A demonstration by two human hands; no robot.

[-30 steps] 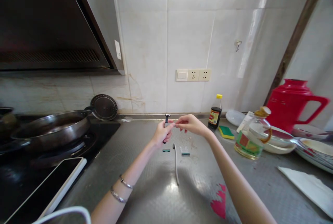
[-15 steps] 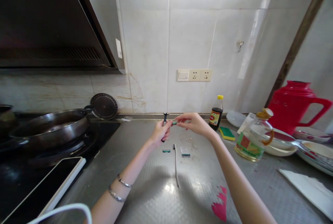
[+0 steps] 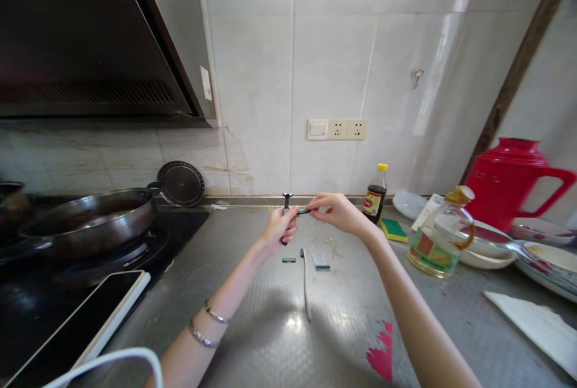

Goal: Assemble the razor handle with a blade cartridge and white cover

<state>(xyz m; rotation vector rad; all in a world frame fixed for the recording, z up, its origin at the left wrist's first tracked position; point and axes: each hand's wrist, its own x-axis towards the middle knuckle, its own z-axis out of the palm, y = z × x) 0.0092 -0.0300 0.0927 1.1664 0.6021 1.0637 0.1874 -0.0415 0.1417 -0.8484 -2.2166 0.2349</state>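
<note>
My left hand [image 3: 278, 229] is closed around a black razor handle [image 3: 286, 202], held upright with its forked head at the top. A small dark green razor blade cartridge [image 3: 303, 211] spans the gap between my hands, pinched by the fingertips of my right hand [image 3: 336, 211]; its left end meets my left thumb. Below them on the metal counter lie another green razor cartridge [image 3: 288, 260], a slim grey stick with a bent top [image 3: 305, 286], and a small clear plastic case [image 3: 321, 262] with a green strip along its edge.
At right stand a soy sauce bottle [image 3: 375, 196], a green and yellow sponge [image 3: 393, 230], a glass oil jug [image 3: 437, 241], a red thermos [image 3: 505, 181] and stacked dishes [image 3: 547, 265]. A pan [image 3: 94, 220] sits on the stove at left, near a white-edged phone [image 3: 85, 322].
The razor cartridge and my right fingertips have shifted slightly rightward, so more of the cartridge shows. My left hand keeps its hold on the handle, almost unmoved.
</note>
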